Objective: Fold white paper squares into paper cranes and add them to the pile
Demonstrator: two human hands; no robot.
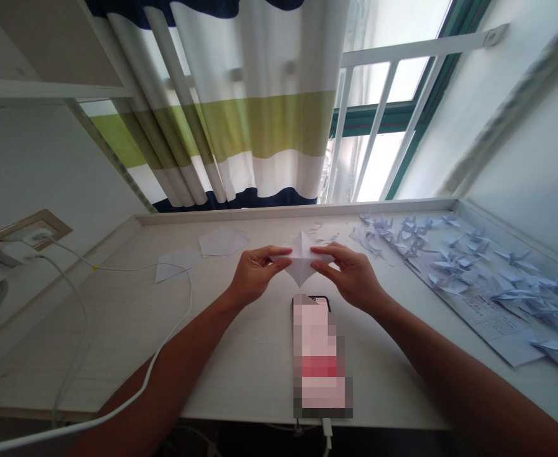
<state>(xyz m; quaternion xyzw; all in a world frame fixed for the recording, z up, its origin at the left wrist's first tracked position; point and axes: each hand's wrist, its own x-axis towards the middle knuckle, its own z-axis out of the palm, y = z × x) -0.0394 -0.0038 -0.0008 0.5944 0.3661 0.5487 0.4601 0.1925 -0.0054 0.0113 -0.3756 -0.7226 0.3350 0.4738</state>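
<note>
A white sheet of folded paper [301,259] is held up over the desk, its creased points facing up and down. My left hand [258,271] pinches its left corner between thumb and fingers. On the other side, my right hand [348,271] grips the right corner the same way. Just below the hands lies a phone [320,343] with a lit, blurred-out screen and a cable plugged into its near end. Many folded paper cranes [454,260] spread over the right side of the desk.
Loose paper squares [223,241] lie left of the hands. A white charging cable [164,336] crosses over my left forearm from the wall socket [21,244]. A printed sheet [492,320] sits under the cranes. Curtains [264,127] and a railed window stand behind the desk.
</note>
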